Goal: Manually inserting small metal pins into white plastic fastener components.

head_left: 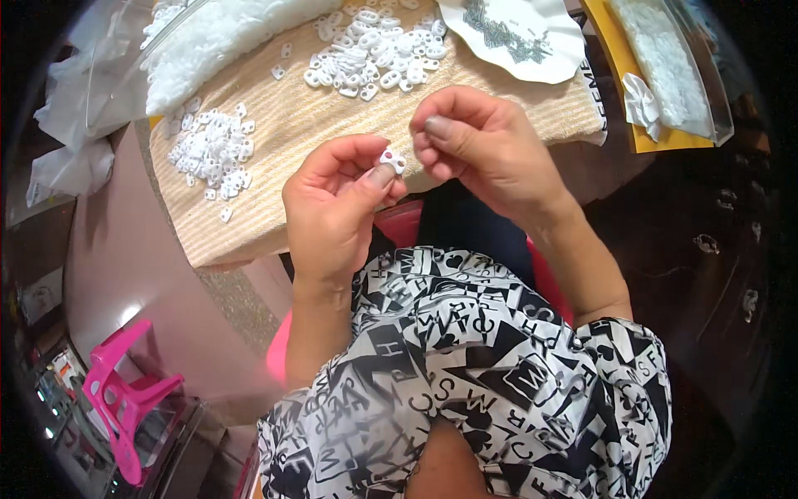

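Observation:
Between thumb and fingertips, my left hand point(337, 195) pinches a small white plastic piece point(396, 161) with holes in it. Beside it, a little to the right and higher, my right hand point(486, 145) is closed, its thumb tip pressed toward the index finger; whatever it holds, if anything, is too small or hidden to make out. Both hands are over the near edge of a cloth-covered table point(274, 166). Beyond them lies a heap of white oval plastic pieces with holes point(374, 50). Smaller white pieces form another pile point(214, 150) at the left.
A white wavy-rimmed plate point(561, 62) at the far right holds many tiny dark metal bits point(507, 33). A clear bag of white pieces point(224, 50) lies at the far left. Past the table's right side is a clear tub point(665, 66) near crumpled paper point(640, 104). A pink stool point(125, 399) is at lower left.

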Available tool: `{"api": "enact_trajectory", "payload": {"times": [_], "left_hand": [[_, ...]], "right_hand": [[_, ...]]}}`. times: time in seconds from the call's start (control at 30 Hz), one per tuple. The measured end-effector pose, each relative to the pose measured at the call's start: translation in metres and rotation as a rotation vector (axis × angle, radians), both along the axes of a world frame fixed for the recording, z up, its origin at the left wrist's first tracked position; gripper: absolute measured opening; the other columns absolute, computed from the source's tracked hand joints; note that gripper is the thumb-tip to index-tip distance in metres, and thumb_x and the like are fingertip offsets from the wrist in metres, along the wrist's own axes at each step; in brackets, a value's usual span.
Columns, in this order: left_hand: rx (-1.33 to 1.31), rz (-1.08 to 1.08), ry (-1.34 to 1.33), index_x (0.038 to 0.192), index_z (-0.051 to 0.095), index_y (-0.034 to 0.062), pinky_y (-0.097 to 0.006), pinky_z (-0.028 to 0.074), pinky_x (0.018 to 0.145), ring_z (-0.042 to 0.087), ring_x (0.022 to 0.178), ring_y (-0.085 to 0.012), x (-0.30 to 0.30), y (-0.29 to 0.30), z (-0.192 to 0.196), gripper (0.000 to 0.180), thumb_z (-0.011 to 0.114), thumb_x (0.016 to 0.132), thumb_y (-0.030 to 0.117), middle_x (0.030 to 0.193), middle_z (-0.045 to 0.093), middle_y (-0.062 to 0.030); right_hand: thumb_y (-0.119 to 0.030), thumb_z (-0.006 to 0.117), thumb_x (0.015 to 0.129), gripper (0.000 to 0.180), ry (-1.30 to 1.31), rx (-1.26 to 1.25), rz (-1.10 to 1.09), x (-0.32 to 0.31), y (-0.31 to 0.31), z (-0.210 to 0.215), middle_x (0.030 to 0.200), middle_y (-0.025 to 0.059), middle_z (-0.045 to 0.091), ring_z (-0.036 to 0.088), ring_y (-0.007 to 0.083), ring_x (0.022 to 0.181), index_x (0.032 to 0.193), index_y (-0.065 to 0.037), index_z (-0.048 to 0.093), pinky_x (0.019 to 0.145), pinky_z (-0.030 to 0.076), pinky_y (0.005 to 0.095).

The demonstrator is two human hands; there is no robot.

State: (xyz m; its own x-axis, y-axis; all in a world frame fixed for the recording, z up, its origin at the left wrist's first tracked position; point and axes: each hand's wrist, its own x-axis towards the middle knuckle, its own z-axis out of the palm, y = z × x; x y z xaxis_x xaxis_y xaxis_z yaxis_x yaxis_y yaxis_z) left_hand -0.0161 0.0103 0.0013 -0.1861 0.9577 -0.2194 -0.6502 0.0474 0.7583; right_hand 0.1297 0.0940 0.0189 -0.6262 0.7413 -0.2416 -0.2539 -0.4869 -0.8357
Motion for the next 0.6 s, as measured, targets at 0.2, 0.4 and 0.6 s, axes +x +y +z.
{"api": "enact_trajectory", "payload": {"times": [0.2, 0.4, 0.6], "left_hand": [[-0.004, -0.012, 0.006, 0.093, 0.056, -0.0067, -0.023, 0.050, 0.063, 0.059, 0.068, -0.0134, 0.008, -0.006, 0.005, 0.017, 0.056, 0.076, -0.008, 0.082, 0.060, -0.0106], [-0.010, 0.006, 0.009, 0.092, 0.056, -0.0062, -0.022, 0.050, 0.063, 0.059, 0.067, -0.0128, 0.011, -0.006, 0.005, 0.016, 0.056, 0.077, -0.006, 0.082, 0.060, -0.0105], [-0.007, 0.007, 0.047, 0.092, 0.057, -0.0060, -0.021, 0.050, 0.063, 0.058, 0.067, -0.0121, 0.013, -0.004, 0.004, 0.015, 0.056, 0.076, -0.007, 0.080, 0.061, -0.0099]], "right_hand": [[-0.011, 0.053, 0.085, 0.012, 0.059, -0.059, 0.006, -0.002, -0.009, -0.014, 0.074, 0.0047, 0.057, 0.052, 0.0071, 0.062, 0.087, 0.001, 0.054, 0.055, 0.044, 0.0177], [-0.013, 0.051, 0.086, 0.015, 0.039, 0.000, 0.043, 0.002, -0.013, -0.018, 0.078, 0.0044, 0.055, 0.053, 0.0107, 0.069, 0.089, 0.002, 0.054, 0.065, 0.044, 0.0231], [-0.013, 0.051, 0.087, 0.015, 0.052, -0.019, 0.045, 0.003, -0.014, -0.015, 0.078, 0.0041, 0.055, 0.053, 0.0107, 0.068, 0.089, 0.002, 0.054, 0.064, 0.044, 0.0227]]}}
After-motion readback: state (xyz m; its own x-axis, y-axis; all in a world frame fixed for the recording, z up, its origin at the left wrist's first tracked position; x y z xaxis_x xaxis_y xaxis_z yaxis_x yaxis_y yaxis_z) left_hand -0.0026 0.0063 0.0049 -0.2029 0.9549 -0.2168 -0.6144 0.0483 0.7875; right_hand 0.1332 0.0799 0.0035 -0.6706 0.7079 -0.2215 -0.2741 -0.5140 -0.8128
